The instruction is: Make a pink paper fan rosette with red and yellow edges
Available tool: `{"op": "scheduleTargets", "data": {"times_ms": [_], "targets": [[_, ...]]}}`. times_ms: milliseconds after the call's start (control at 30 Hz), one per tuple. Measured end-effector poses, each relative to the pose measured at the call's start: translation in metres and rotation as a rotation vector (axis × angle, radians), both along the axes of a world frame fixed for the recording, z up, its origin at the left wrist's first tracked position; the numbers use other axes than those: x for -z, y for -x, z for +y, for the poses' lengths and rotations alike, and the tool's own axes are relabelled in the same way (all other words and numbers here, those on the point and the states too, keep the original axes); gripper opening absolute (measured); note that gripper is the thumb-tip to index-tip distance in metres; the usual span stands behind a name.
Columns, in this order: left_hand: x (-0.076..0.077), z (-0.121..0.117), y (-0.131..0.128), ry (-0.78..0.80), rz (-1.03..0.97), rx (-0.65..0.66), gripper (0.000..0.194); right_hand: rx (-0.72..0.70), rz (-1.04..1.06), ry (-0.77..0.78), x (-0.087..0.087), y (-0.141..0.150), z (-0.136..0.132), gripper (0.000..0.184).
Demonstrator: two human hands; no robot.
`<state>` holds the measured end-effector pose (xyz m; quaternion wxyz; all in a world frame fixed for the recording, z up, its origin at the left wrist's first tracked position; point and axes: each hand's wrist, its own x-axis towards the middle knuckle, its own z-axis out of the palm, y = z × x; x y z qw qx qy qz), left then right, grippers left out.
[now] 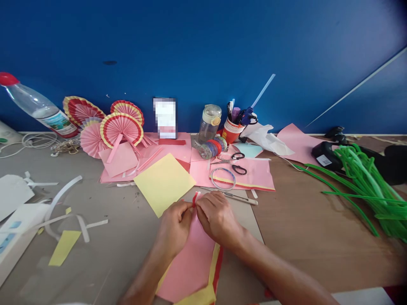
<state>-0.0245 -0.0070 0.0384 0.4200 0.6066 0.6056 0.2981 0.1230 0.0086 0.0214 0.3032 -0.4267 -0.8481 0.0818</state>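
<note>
over the desk (121, 237), both hands (218, 214) pinch pink paper (189, 264).

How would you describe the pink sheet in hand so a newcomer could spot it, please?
From the blue wall, come down the gray table to the left hand and right hand. The pink sheet, edged in yellow and red, runs from them toward the picture's bottom. Unlike the other pink sheets beyond, it is held.
</note>
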Motion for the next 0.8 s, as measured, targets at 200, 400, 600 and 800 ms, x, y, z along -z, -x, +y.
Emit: {"op": "scheduleTargets", "data": {"times_ms": [200,400,600,800], "targets": [[0.003,0.001,0.0,-0.022,-0.024,-0.017,0.025,-0.016,0.072,0.074,0.002,-0.001,0.003,0.021],[0.002,-0.001,0.001,0.053,0.027,-0.002,0.026,0.004,0.176,0.225,0.0,-0.002,0.006,0.018],[0.001,-0.001,0.003,0.058,-0.005,-0.014,0.025,0.043,0.198,0.289,-0.008,-0.006,0.009,0.019],[0.0,0.0,0.003,0.083,-0.032,-0.008,0.026,-0.035,0.14,0.157,-0.008,-0.007,0.006,0.019]]}}
